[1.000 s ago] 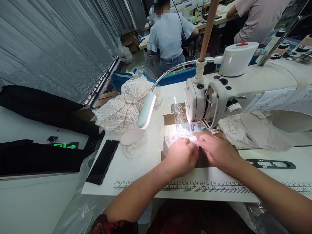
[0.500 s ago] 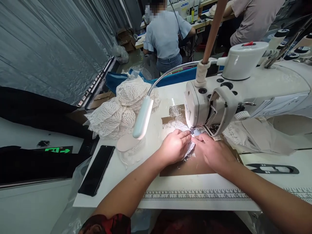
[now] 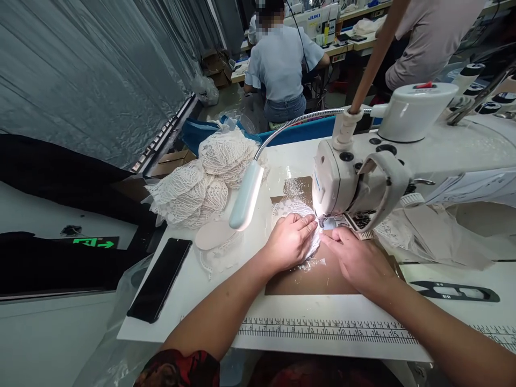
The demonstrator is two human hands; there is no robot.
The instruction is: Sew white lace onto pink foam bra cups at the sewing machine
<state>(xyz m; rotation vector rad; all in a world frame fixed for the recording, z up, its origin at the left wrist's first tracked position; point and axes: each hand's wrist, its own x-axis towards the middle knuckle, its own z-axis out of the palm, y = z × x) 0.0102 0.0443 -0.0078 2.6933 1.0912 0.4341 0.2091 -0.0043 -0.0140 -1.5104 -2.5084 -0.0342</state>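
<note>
Under the head of the white sewing machine (image 3: pixel 328 177) lies a round white lace piece (image 3: pixel 296 208), lit by the lamp (image 3: pixel 246 196). My left hand (image 3: pixel 291 241) presses the lace down with its fingers close together, just left of the needle area. My right hand (image 3: pixel 357 255) is at the lace's right edge, index finger pointing toward the needle and the other fingers curled. Whether it pinches the edge is too small to tell. Brown board (image 3: pixel 322 277) shows beneath both hands. The needle tip is hard to make out.
Piled lace pieces (image 3: pixel 189 193) sit at the left back, with a beige oval pad (image 3: pixel 215 235) and a black phone (image 3: pixel 160 279) nearer. Thread snips (image 3: pixel 455 291) and more fabric (image 3: pixel 443 234) are at right. A seated person (image 3: pixel 278 64) is beyond the table.
The view has shifted slightly, so the machine appears further right and lower. My right hand has moved a little away from my left hand, and the gap between them is wider.
</note>
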